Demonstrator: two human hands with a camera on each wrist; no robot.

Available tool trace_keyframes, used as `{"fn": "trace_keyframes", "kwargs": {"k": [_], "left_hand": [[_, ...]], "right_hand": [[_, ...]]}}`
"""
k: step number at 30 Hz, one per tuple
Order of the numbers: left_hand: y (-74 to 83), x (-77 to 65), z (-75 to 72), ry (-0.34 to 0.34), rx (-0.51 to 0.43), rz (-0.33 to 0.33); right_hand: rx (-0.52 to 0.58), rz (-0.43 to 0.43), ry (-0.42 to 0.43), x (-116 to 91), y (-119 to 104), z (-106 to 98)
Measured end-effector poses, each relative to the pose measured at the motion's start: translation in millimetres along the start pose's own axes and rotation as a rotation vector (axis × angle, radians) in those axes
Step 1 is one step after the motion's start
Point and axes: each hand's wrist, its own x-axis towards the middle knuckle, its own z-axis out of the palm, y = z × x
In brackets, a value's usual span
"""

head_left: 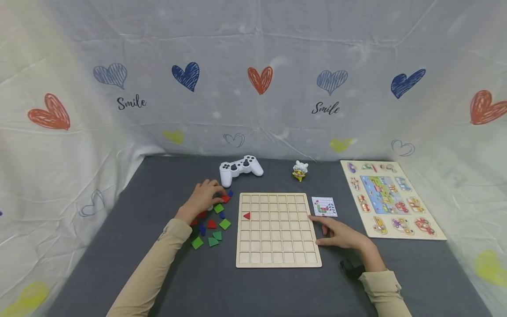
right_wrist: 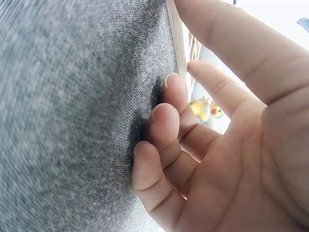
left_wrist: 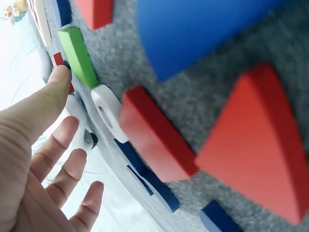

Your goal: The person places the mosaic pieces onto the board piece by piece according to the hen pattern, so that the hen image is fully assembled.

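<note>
My left hand (head_left: 202, 198) is over a loose group of flat coloured pieces left of the wooden grid board (head_left: 277, 260). Its thumb and index finger reach a red piece (head_left: 225, 199); whether they pinch it is hidden behind the thumb (left_wrist: 50, 94) in the left wrist view. The other fingers are loosely spread. Green squares (head_left: 225, 224), red pieces (head_left: 211, 224) and blue pieces lie near. One red triangle (head_left: 247, 215) sits on the board's left side. My right hand (head_left: 344, 235) touches the board's right edge with index fingertip and thumb, its other fingers bent.
Behind the pieces lies a white game controller (head_left: 241, 169), with a small yellow-and-white figurine (head_left: 299, 171) to its right. A printed pattern card (head_left: 324, 207) is beside the board. On the far right is a wooden picture puzzle (head_left: 390, 200). Patterned cloth (head_left: 257, 119) hangs behind the table.
</note>
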Motion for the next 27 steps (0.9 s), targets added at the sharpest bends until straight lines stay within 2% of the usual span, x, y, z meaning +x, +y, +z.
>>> {"fn": "trace_keyframes", "kwargs": {"k": [8,19,27], "left_hand": [[14.5,-5.5,-2.5,0.039,0.005,-0.007],[39.6,-7.6,-2.4,0.115,-0.004,-0.005],[54.7,-7.5,2.1,0.113,-0.019,-0.017]], "right_hand": [[0.002,-0.018,0.004,-0.5,1.2,1.7],[0.017,0.014,-0.005,0.5,3.1,2.1],[0.019,0.008,-0.003,0.6,4.1,2.7]]}}
